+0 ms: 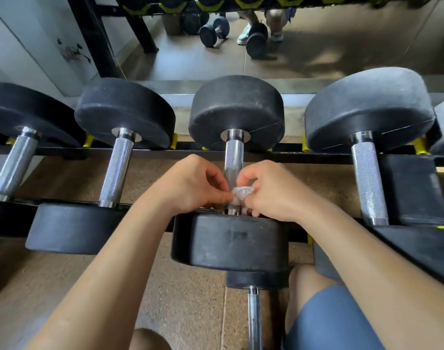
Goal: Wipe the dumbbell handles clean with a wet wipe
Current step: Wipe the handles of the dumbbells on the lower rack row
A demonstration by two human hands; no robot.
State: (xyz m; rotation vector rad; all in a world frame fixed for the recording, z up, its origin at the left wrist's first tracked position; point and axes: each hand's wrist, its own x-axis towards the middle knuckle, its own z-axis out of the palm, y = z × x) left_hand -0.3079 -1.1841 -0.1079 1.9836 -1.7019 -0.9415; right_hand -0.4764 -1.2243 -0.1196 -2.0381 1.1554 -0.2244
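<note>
Two hands: your left hand (190, 185) and right hand (274, 190) pinch the wipe (241, 193) mid-frame, fingers curled, at the near end of the handle (233, 157); it runs up-frame.

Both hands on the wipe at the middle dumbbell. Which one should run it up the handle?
Right, marginally. The right hand has most of the wet wipe bunched in its grip beside the handle; the left hand only pinches an edge.

Gym — racked dumbbells (237, 137), mirror (316, 46)
</note>
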